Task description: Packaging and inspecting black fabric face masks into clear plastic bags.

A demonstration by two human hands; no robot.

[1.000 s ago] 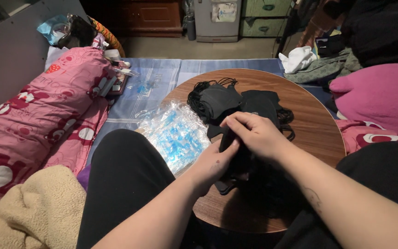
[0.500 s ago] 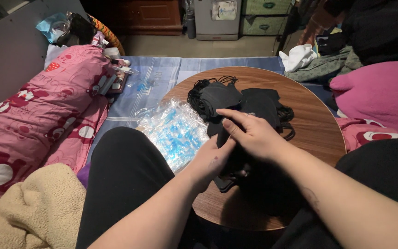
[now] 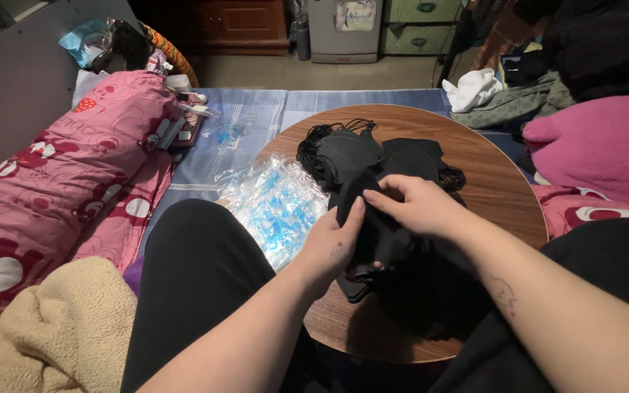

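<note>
Round wooden table (image 3: 504,182): our left hand (image 3: 333,244) and right hand (image 3: 416,207) pinch a black mask (image 3: 373,233), its lower edge lost in shadow; mask pile (image 3: 358,153) at 12 o'clock.

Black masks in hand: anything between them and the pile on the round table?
Nothing visible. The left hand and right hand already grip the black masks directly, over the round wooden table. The pile of black masks lies just beyond, with no object between. The clear plastic bags sit off to the side.

Both hands grip one black mask (image 3: 373,218) — left hand (image 3: 333,247) underneath, right hand (image 3: 420,207) above; beyond them the mask pile (image 3: 351,149), clear packets (image 3: 274,207) leftward.
</note>
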